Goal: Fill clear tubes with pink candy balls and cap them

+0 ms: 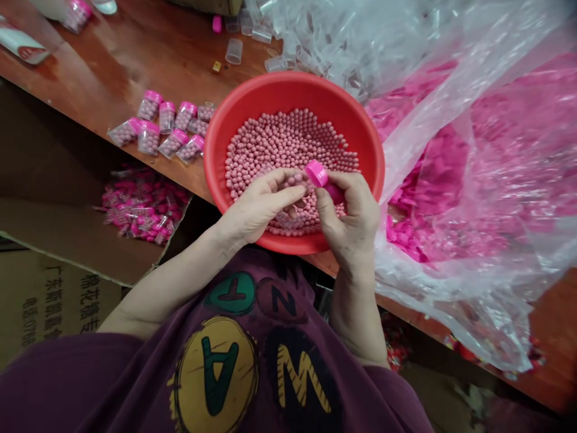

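Observation:
Over the red basin (293, 243) of small pink balls (279, 138), both hands meet near the middle. My left hand (265, 201) is closed round a small clear cup (295, 180) with pink balls in it, largely hidden by the fingers. In my right hand (349, 207) a bright pink cap (317, 173) is pinched, close to the cup's mouth. A second pink piece (334, 193) shows under the right fingers, perhaps another cap. Whether the cap touches the cup I cannot tell.
Left of the basin stand and lie several filled, capped cups (148, 137). Clear empty cups (288, 54) are heaped behind. A plastic bag of pink caps (433, 198) spreads at the right. Below the table's left edge, a cardboard box (81, 234) holds many filled cups.

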